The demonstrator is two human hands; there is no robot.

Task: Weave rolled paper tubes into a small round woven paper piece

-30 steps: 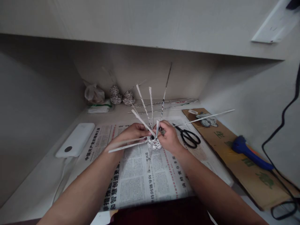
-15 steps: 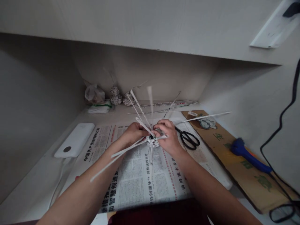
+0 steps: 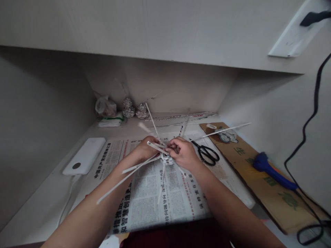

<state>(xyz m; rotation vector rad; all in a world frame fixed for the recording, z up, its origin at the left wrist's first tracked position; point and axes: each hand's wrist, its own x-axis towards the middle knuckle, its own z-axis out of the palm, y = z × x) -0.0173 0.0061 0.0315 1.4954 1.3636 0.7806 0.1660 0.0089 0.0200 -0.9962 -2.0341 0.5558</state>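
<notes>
A small round piece woven from rolled newspaper strips [image 3: 167,159] is between my hands, above the newspaper sheet. Long thin paper strips [image 3: 113,187] stick out from it on all sides, some pale and some printed. My left hand [image 3: 150,148] is closed on its left side, the fingertips partly hidden behind strips. At its upper right edge my right hand [image 3: 183,151] is closed, thumb and fingers pinching a paper strip [image 3: 157,146] close to the weave. Black-handled scissors [image 3: 209,155] lie just right of my right hand.
Newspaper [image 3: 144,196] covers the work surface. A white power bank [image 3: 84,156] with a cable lies left. Cardboard [image 3: 245,175] at right carries a blue glue gun [image 3: 274,174] and a tape roll [image 3: 227,135]. Woven gourd shapes [image 3: 128,108], a plastic bag [image 3: 105,106] and loose paper sticks [image 3: 181,117] are at the back.
The upright strips have swung down and left, one blurred by motion. My right fingers have shifted slightly left and closed in at the rim. The camera view has moved a little.
</notes>
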